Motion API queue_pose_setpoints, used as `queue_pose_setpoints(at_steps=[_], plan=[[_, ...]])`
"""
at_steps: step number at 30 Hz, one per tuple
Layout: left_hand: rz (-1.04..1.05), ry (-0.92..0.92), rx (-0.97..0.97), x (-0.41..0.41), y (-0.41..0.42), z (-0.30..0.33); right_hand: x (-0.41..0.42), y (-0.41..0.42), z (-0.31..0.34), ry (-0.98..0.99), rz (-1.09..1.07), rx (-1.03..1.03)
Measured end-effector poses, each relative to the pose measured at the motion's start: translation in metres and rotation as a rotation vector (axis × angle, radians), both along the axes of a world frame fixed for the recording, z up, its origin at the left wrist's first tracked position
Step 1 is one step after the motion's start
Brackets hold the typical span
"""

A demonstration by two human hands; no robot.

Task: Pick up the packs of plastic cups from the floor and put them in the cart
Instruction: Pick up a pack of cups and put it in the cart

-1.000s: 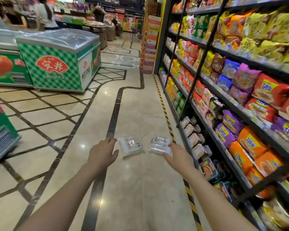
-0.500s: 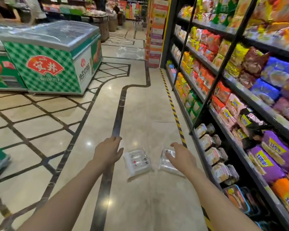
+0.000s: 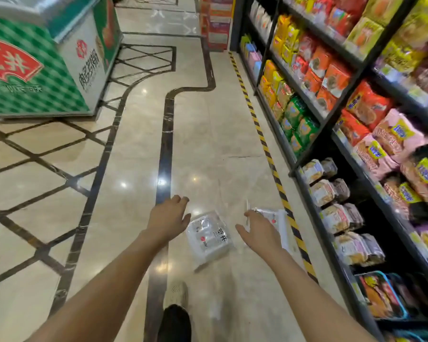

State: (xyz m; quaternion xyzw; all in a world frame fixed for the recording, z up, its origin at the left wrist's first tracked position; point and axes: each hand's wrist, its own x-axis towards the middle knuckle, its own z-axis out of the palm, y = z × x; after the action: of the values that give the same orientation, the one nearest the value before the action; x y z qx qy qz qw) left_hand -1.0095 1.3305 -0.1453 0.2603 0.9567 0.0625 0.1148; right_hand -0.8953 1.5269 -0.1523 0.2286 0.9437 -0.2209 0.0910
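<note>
Packs [image 3: 209, 236] labelled 塑杯 on floor; left hand [image 3: 167, 219], right hand [image 3: 260, 232] grip wide.

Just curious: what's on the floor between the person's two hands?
In the head view, one pack of cups lies between the left hand and right hand; the rest is bare floor.

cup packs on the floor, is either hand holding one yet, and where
Neither. Left hand open beside the left pack; right hand open over the right pack, not gripping.
</note>
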Motion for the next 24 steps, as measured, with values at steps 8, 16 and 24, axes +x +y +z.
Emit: queue_pose_setpoints(at_steps=[8,16,24], plan=[[-0.102,-0.082,-0.112,-0.141,0.035,-0.081,-0.104,0.013,-0.082,-0.175,-0.210,-0.112],[-0.199,-0.168,-0.226,-0.216,0.087,-0.212,-0.158,0.038,-0.199,-0.294,-0.490,-0.302],[-0.183,-0.185,-0.214,-0.247,0.140,-0.375,-0.178,0.056,-0.362,-0.330,-0.609,-0.393]])
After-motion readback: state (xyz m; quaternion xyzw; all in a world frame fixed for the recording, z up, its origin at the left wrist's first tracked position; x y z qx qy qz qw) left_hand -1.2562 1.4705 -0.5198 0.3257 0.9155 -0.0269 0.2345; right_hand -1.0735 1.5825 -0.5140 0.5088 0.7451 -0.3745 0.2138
